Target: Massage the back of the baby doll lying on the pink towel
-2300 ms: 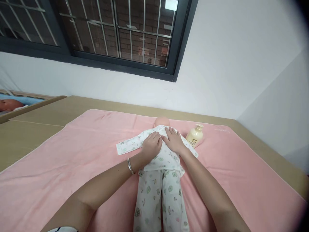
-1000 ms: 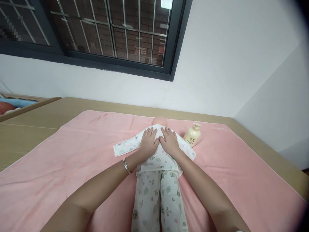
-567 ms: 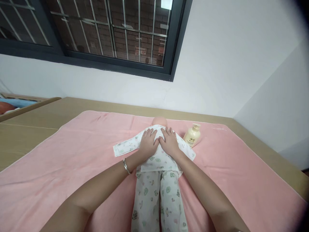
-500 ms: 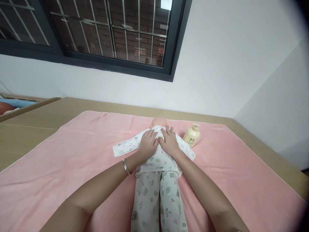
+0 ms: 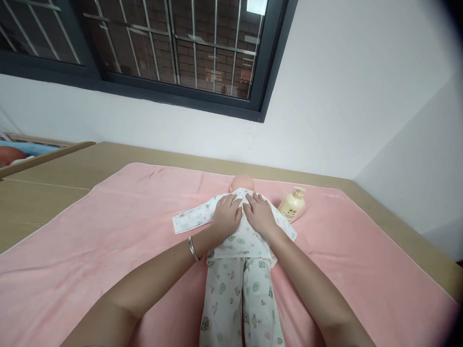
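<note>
A baby doll (image 5: 242, 182) lies stretched out on a pink blanket (image 5: 144, 207), its bald head at the far end and no face showing. It wears a white printed top (image 5: 241, 243) and matching trousers (image 5: 224, 299). My left hand (image 5: 227, 215) rests flat on the left side of the doll's upper body, fingers extended. On the right side, my right hand (image 5: 259, 214) lies flat on the top in the same way. Both hands touch the cloth without gripping it. A silver bracelet (image 5: 193, 248) circles my left wrist.
A pale yellow pump bottle (image 5: 292, 205) stands by the doll's right-hand sleeve. The blanket covers a wooden surface (image 5: 119, 152) against a white wall (image 5: 325, 96). Above is a barred window with a dark frame (image 5: 173, 96). Blue and orange items show at far left.
Both hands stay flat on the doll and have slid slightly outward, leaving a wider gap between them. The whole view has shifted a little, so everything sits slightly further right.
</note>
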`<state>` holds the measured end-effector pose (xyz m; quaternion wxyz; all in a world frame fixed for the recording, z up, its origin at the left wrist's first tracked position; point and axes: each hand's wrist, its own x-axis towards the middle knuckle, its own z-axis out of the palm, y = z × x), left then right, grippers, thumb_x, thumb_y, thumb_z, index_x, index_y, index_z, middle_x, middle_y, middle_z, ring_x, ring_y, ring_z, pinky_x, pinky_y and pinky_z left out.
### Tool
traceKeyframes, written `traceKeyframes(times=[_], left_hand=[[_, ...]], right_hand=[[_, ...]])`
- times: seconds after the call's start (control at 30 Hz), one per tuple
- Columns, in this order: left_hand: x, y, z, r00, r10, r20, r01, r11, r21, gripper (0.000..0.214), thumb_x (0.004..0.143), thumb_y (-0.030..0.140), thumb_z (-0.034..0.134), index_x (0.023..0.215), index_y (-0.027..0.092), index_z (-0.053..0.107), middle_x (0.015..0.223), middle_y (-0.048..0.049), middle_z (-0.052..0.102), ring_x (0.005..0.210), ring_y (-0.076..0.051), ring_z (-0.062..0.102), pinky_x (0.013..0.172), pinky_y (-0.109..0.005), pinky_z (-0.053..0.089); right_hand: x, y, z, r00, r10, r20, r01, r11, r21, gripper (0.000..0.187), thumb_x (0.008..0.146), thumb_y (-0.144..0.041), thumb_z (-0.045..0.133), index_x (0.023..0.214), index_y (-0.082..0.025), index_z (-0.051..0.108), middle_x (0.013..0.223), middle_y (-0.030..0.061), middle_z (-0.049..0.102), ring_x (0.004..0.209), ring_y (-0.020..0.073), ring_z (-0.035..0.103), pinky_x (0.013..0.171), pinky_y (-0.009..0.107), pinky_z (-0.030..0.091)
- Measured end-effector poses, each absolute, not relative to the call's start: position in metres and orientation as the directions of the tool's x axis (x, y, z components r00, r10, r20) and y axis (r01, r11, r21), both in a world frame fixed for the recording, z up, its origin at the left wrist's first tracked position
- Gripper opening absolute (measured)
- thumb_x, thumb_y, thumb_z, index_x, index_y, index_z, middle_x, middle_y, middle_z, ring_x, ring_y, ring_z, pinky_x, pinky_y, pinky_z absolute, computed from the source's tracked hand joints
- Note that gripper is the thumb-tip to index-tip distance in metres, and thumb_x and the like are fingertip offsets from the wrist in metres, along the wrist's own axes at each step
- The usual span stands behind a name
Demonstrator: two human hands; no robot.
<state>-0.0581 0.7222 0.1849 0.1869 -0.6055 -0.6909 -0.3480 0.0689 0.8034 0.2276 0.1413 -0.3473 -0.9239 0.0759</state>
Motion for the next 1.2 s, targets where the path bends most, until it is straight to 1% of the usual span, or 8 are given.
traceKeyframes(times=[0.3, 0.43, 0.57, 0.77, 0.93, 1.0, 1.1, 1.2], left_hand=[[-0.057, 0.723, 0.182, -0.345, 0.759, 0.552, 0.916, 0.145, 0.373, 0.050, 0.092, 0.025, 0.044, 0.137, 0.008, 0.053, 0.146, -0.0180, 0.050, 0.138, -0.036, 0.041, 0.117, -0.057, 0.030], [-0.058, 0.726, 0.179, -0.356, 0.740, 0.571, 0.912, 0.142, 0.385, 0.049, 0.093, 0.027, 0.044, 0.137, 0.008, 0.054, 0.144, -0.0172, 0.052, 0.138, -0.036, 0.042, 0.118, -0.055, 0.029], [-0.057, 0.727, 0.176, -0.401, 0.698, 0.593, 0.897, 0.170, 0.407, 0.052, 0.091, 0.029, 0.047, 0.137, 0.006, 0.052, 0.143, -0.0196, 0.052, 0.139, -0.037, 0.041, 0.117, -0.055, 0.032], [-0.054, 0.723, 0.180, -0.409, 0.674, 0.615, 0.883, 0.123, 0.453, 0.064, 0.092, 0.029, 0.041, 0.150, 0.004, 0.034, 0.154, -0.0221, 0.039, 0.144, -0.035, 0.034, 0.119, -0.054, 0.028], [-0.053, 0.722, 0.181, -0.412, 0.679, 0.608, 0.875, 0.111, 0.470, 0.063, 0.092, 0.032, 0.043, 0.150, 0.008, 0.035, 0.152, -0.0198, 0.042, 0.143, -0.033, 0.036, 0.120, -0.054, 0.026], [-0.053, 0.721, 0.182, -0.406, 0.684, 0.605, 0.877, 0.105, 0.470, 0.064, 0.092, 0.033, 0.043, 0.150, 0.007, 0.034, 0.153, -0.0200, 0.041, 0.144, -0.033, 0.035, 0.120, -0.053, 0.026], [-0.053, 0.721, 0.182, -0.409, 0.682, 0.606, 0.875, 0.106, 0.472, 0.064, 0.092, 0.031, 0.043, 0.150, 0.005, 0.035, 0.153, -0.0205, 0.040, 0.144, -0.033, 0.035, 0.121, -0.053, 0.025], [-0.052, 0.720, 0.182, -0.405, 0.682, 0.609, 0.877, 0.101, 0.470, 0.061, 0.092, 0.028, 0.040, 0.148, 0.005, 0.037, 0.151, -0.0208, 0.043, 0.143, -0.032, 0.037, 0.120, -0.054, 0.025]], right_hand=[[0.067, 0.773, 0.227, -0.710, 0.674, 0.205, 0.673, 0.735, -0.083, 0.054, 0.102, -0.031, 0.034, 0.152, -0.011, 0.040, 0.152, 0.0243, 0.038, 0.141, 0.0407, 0.036, 0.114, 0.059, 0.024], [0.068, 0.793, 0.229, -0.716, 0.676, 0.175, 0.653, 0.737, -0.174, 0.055, 0.104, -0.038, 0.032, 0.154, -0.016, 0.037, 0.156, 0.0178, 0.034, 0.145, 0.0356, 0.031, 0.117, 0.056, 0.024], [0.071, 0.796, 0.236, -0.690, 0.690, 0.220, 0.674, 0.723, -0.154, 0.059, 0.104, -0.044, 0.034, 0.152, -0.011, 0.040, 0.157, 0.0208, 0.031, 0.147, 0.0382, 0.024, 0.117, 0.062, 0.015], [0.070, 0.779, 0.238, -0.756, 0.500, 0.421, 0.466, 0.864, -0.190, 0.053, 0.105, -0.034, 0.028, 0.152, -0.014, 0.038, 0.163, 0.0124, 0.019, 0.153, 0.0244, 0.009, 0.123, 0.052, 0.009], [0.069, 0.799, 0.229, -0.815, 0.524, 0.246, 0.412, 0.824, -0.389, 0.054, 0.107, -0.042, 0.021, 0.149, -0.018, 0.046, 0.160, 0.0092, 0.030, 0.151, 0.0257, 0.020, 0.122, 0.055, 0.015], [0.070, 0.804, 0.228, -0.794, 0.529, 0.299, 0.384, 0.818, -0.428, 0.057, 0.107, -0.045, 0.019, 0.151, -0.017, 0.043, 0.161, 0.0091, 0.026, 0.151, 0.0233, 0.019, 0.122, 0.051, 0.017], [0.070, 0.803, 0.226, -0.752, 0.502, 0.427, 0.375, 0.859, -0.350, 0.057, 0.106, -0.044, 0.025, 0.153, -0.015, 0.038, 0.164, 0.0099, 0.017, 0.153, 0.0235, 0.010, 0.123, 0.051, 0.013], [0.069, 0.801, 0.225, -0.823, 0.445, 0.354, 0.355, 0.889, -0.290, 0.053, 0.106, -0.043, 0.027, 0.150, -0.019, 0.044, 0.162, 0.0088, 0.025, 0.152, 0.0251, 0.015, 0.122, 0.056, 0.013]])
